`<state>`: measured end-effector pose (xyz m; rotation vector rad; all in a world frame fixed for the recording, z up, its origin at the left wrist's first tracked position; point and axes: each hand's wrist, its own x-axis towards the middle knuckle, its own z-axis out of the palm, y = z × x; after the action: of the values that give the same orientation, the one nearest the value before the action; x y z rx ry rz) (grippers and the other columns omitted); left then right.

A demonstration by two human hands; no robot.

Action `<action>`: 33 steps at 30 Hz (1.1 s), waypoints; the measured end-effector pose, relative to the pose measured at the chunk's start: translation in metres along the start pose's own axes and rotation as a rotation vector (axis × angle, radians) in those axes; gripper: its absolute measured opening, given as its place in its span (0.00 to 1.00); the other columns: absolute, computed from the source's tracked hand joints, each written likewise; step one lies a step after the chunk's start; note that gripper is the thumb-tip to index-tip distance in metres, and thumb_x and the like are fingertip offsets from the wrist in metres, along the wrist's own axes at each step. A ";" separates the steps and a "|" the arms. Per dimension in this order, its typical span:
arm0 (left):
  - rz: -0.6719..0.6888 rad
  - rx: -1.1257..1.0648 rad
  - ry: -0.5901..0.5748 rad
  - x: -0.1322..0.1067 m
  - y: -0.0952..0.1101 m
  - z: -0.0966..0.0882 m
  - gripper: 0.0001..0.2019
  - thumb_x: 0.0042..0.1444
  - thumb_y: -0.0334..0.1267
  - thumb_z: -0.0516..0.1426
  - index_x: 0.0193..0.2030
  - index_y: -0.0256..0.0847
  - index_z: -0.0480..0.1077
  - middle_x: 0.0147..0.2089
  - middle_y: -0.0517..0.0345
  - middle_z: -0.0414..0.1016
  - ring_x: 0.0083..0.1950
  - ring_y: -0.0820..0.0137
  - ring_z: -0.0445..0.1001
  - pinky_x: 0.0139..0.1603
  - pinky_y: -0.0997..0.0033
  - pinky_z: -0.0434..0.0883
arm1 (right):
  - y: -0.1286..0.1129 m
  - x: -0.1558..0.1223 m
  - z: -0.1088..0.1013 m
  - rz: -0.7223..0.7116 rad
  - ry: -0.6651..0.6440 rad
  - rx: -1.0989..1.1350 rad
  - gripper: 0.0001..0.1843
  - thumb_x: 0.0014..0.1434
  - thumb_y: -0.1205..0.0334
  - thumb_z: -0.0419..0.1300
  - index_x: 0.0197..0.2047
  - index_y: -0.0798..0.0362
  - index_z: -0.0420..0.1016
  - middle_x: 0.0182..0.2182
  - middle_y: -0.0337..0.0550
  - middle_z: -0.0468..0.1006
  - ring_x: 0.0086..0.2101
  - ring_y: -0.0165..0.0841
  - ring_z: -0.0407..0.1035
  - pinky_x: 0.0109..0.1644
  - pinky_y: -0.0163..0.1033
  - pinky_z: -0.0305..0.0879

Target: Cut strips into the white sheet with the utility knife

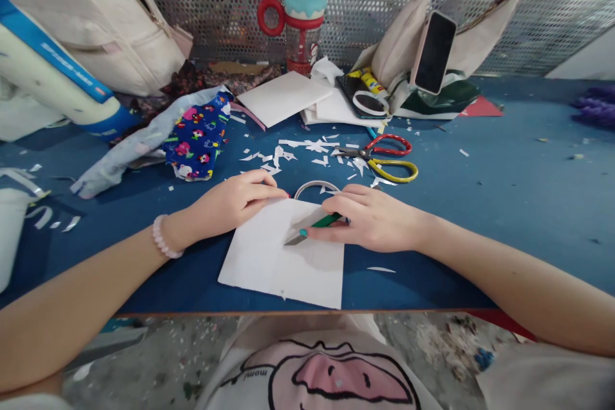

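A square sheet of white card (pixel 283 262) lies at the table's front edge. My left hand (pixel 240 202), with a pale bead bracelet at the wrist, rests at its upper left edge, fingers bent and gripping that edge. In my right hand (pixel 375 218) is a green craft knife (pixel 327 220), pinched between thumb and fingers. Its blade slants down to the left over the card; whether the tip touches the card I cannot tell. Behind the card a pale ring (pixel 317 183) shows in part. Scissors (pixel 379 157) with one red and one yellow handle lie beyond my right hand.
White paper scraps (pixel 278 157) are strewn over the blue table (pixel 528 205). At the back stand a red-handled cup (pixel 305 32), bags and a phone (pixel 435 51). Patterned blue fabric (pixel 199 138) and a white board (pixel 286 97) lie farther left and centre.
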<state>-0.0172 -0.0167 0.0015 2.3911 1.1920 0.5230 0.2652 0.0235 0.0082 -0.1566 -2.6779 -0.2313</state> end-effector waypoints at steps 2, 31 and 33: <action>0.001 -0.001 -0.001 0.000 0.000 0.000 0.19 0.73 0.42 0.46 0.53 0.41 0.77 0.49 0.51 0.74 0.46 0.65 0.76 0.48 0.66 0.71 | -0.001 0.000 0.000 0.006 0.007 -0.007 0.17 0.73 0.52 0.51 0.40 0.54 0.73 0.28 0.39 0.71 0.28 0.31 0.60 0.32 0.37 0.52; 0.015 0.004 0.006 -0.001 -0.001 -0.001 0.18 0.73 0.41 0.47 0.53 0.41 0.77 0.49 0.51 0.74 0.47 0.65 0.75 0.48 0.67 0.71 | 0.003 -0.003 0.000 -0.074 -0.019 -0.055 0.14 0.74 0.58 0.50 0.44 0.50 0.77 0.32 0.39 0.73 0.30 0.31 0.59 0.34 0.38 0.49; 0.015 0.005 0.008 -0.001 -0.001 -0.001 0.18 0.73 0.41 0.47 0.53 0.41 0.77 0.49 0.51 0.74 0.46 0.65 0.75 0.48 0.67 0.71 | 0.003 -0.003 0.001 -0.088 -0.007 -0.078 0.13 0.74 0.59 0.51 0.46 0.50 0.76 0.32 0.38 0.72 0.29 0.31 0.59 0.34 0.38 0.49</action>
<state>-0.0181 -0.0168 0.0016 2.4058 1.1816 0.5354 0.2679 0.0267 0.0070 -0.0633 -2.6868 -0.3644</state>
